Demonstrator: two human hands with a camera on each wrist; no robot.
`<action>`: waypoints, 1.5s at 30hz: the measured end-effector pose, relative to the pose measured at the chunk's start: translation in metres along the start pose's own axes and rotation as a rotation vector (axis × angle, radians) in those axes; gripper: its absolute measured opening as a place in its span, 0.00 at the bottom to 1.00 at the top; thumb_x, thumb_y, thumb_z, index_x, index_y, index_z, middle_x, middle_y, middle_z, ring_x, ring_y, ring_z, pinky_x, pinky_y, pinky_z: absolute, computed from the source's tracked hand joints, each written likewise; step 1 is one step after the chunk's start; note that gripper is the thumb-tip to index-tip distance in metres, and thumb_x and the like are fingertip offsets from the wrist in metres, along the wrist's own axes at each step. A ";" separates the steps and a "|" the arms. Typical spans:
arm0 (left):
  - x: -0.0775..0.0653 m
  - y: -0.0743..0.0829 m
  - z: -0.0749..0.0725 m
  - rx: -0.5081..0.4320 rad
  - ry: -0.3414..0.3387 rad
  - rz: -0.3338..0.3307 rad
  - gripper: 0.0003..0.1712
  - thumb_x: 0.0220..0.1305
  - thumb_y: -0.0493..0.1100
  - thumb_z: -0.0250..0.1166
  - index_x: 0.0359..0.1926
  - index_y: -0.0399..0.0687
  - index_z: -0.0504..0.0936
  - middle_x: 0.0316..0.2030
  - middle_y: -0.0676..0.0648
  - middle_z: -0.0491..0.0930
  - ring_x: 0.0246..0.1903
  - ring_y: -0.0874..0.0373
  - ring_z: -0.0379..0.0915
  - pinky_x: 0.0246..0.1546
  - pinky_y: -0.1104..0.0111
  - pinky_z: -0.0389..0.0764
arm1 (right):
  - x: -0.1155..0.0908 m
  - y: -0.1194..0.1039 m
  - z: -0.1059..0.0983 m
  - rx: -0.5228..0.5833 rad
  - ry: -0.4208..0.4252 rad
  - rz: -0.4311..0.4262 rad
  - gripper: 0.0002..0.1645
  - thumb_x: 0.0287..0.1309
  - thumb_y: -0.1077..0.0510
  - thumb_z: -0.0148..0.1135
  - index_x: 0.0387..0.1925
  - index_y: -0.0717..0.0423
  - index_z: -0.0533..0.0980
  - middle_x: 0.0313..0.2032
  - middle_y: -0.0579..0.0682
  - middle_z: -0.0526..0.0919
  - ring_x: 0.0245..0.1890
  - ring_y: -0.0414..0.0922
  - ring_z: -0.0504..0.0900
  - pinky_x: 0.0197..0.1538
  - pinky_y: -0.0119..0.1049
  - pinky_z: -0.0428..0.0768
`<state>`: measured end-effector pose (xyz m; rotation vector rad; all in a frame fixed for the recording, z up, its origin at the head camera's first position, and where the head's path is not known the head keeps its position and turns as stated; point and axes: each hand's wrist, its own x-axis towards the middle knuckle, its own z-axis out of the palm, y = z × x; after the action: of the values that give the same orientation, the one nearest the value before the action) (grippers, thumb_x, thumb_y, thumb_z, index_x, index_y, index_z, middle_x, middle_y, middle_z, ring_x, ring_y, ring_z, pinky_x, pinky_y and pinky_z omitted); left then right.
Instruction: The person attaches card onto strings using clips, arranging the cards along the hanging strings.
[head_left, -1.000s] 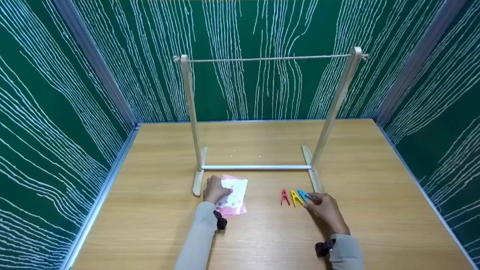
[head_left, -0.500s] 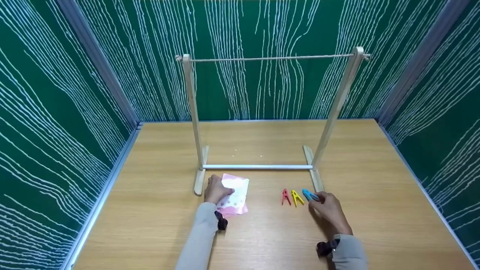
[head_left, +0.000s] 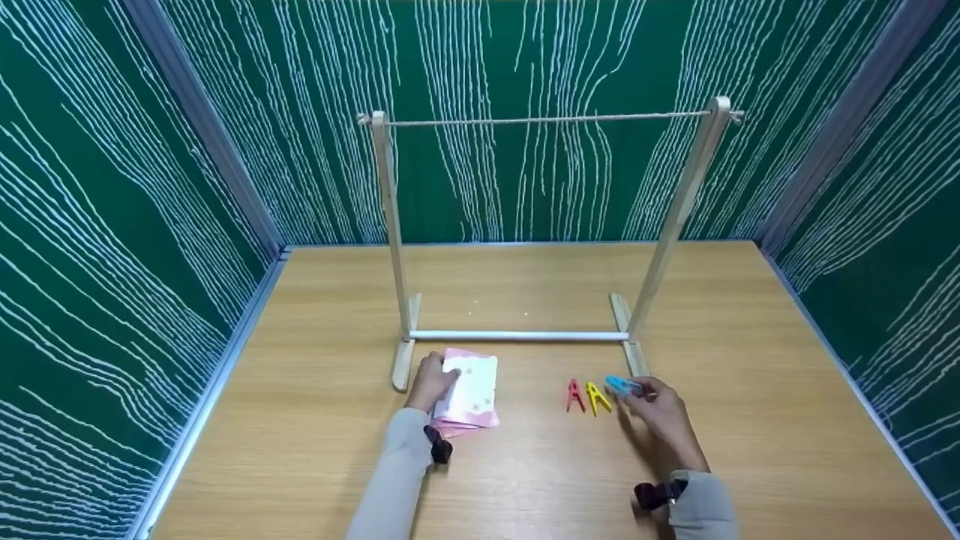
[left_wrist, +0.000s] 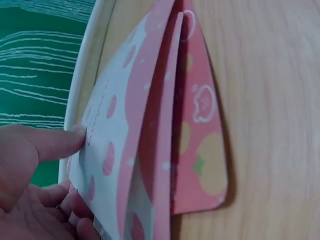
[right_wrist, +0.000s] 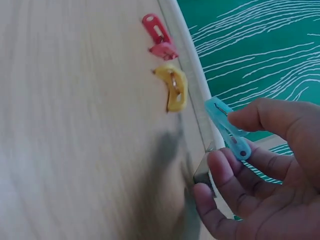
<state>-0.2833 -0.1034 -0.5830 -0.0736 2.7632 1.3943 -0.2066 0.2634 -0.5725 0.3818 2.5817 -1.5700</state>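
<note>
At the left, my left hand [head_left: 433, 384] pinches the edge of a white and pink printed card [head_left: 474, 386], thumb on top. In the left wrist view this card [left_wrist: 111, 112] is tilted up from the ones below, and a pink card [left_wrist: 202, 165] with yellow fruit lies under it. On the right, my right hand [head_left: 666, 420] pinches a blue clothespin [head_left: 620, 385] between thumb and fingers, off the table. Beside it a yellow clothespin [head_left: 598, 397] and a red clothespin [head_left: 575, 395] lie on the table.
A wooden rack stands behind the hands, its left post [head_left: 391, 225] and right post [head_left: 679, 214] joined by a rope [head_left: 547, 119] on top and a white bar [head_left: 517, 336] below. Green walls [head_left: 585, 202] with white lines surround the wooden table [head_left: 330, 300].
The blue clothespin has been picked up by my right hand and moved slightly right, away from the yellow one. My left hand has shifted slightly and the top card's edge is raised.
</note>
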 end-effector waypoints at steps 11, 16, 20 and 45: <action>0.007 0.010 -0.008 -0.139 -0.009 0.026 0.09 0.62 0.32 0.55 0.35 0.30 0.80 0.27 0.45 0.76 0.29 0.56 0.68 0.32 0.68 0.72 | -0.001 -0.016 -0.007 0.129 -0.020 -0.001 0.31 0.67 0.52 0.54 0.67 0.61 0.62 0.54 0.59 0.73 0.50 0.47 0.73 0.47 0.31 0.75; 0.033 -0.020 0.008 -0.251 -0.050 0.168 0.13 0.64 0.43 0.61 0.42 0.38 0.83 0.39 0.43 0.83 0.39 0.54 0.77 0.43 0.65 0.78 | -0.002 -0.023 -0.010 0.140 0.024 -0.041 0.33 0.67 0.50 0.56 0.67 0.61 0.63 0.55 0.59 0.75 0.47 0.40 0.74 0.47 0.31 0.77; 0.037 -0.016 0.015 -0.312 -0.100 0.193 0.14 0.64 0.44 0.62 0.43 0.37 0.83 0.39 0.42 0.84 0.40 0.55 0.78 0.43 0.65 0.78 | 0.000 -0.028 -0.010 0.110 0.120 -0.109 0.30 0.63 0.52 0.61 0.61 0.65 0.69 0.48 0.60 0.80 0.38 0.32 0.76 0.38 0.30 0.80; 0.008 0.092 0.006 -0.216 -0.036 0.226 0.12 0.63 0.36 0.62 0.44 0.31 0.83 0.40 0.36 0.85 0.42 0.47 0.81 0.46 0.63 0.81 | 0.003 -0.080 -0.029 0.134 0.177 -0.255 0.29 0.64 0.57 0.60 0.63 0.64 0.68 0.57 0.63 0.76 0.51 0.42 0.78 0.45 0.15 0.74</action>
<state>-0.2973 -0.0443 -0.5136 0.2619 2.6485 1.7244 -0.2292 0.2540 -0.4906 0.2177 2.7575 -1.8795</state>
